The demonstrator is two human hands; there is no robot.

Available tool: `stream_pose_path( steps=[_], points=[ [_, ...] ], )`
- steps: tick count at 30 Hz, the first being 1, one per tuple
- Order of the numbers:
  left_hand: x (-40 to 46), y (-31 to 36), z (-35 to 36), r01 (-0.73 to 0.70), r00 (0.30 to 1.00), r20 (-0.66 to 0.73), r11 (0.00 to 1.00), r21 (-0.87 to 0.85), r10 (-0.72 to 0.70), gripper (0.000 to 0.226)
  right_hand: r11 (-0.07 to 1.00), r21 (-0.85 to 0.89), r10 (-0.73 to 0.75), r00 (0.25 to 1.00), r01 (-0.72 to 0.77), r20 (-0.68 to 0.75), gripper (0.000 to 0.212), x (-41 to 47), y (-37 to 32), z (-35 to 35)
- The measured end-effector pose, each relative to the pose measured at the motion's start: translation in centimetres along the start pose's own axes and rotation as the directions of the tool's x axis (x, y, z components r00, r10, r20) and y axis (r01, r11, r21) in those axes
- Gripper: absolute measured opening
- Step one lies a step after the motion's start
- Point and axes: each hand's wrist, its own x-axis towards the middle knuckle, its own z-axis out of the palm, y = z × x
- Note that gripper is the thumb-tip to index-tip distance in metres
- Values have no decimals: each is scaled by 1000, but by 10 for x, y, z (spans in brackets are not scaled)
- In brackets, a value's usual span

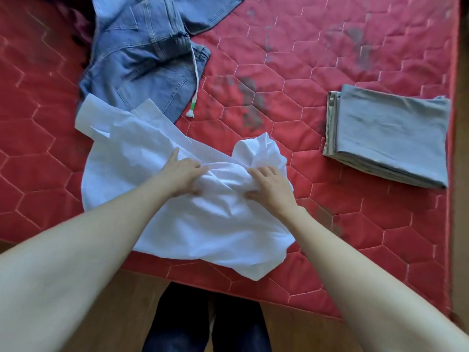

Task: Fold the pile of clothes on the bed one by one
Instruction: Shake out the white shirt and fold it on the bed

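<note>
Red quilted bed (330, 224), wood floor (121, 313); crumpled white shirt (203, 219) pinched under left hand (184, 175) and right hand (270, 188).

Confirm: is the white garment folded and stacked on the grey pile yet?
No: the white garment lies crumpled near the bed's front edge under both hands, apart from the folded grey pile at the right.

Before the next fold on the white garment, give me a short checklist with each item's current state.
1. Both hands on the crumpled white cloth garment: ok; left hand and right hand grip its bunched middle.
2. Garment spread flat: not ok, wrinkled and bunched.
3. Garment clear of the blue denim jeans: not ok, its far edge overlaps them.
4. Folded grey cloth stack set apart: ok.
5. Garment fully on the red quilted mattress: cannot tell.
</note>
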Motion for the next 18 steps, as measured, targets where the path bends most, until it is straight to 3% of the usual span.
stream_pose_path(
  steps=[3, 5, 7, 11, 14, 18],
  points=[
    [-4, 1, 11, 3, 985, -170, 991, -137, -26, 20, 992, 117, 57, 995, -46, -87, 36, -10, -3, 1],
    [-13, -1, 5, 14, 955, -284, 969, -247, -86, 16, 983, 175, 84, 987, -60, -136, 20, -10, -5, -9],
    [-19, -14, -22, -12, 887, -441, 950, -311, -133, 14, 980, 188, 112, 969, -71, -219, 17, 0, -4, -34],
    [-19, -46, -131, -48, 728, -669, 964, -262, -146, 15, 992, 128, 68, 885, -10, -460, 20, 35, -5, -126],
    [-28, -60, -220, -61, 566, -808, 969, -238, -163, 13, 995, 70, -12, 757, 75, -653, 19, 50, -13, -210],
    [-60, -60, -292, -124, 314, -943, 981, -152, -106, 12, 986, -128, -165, 468, 111, -868, 12, 40, -18, -291]
  ],
)
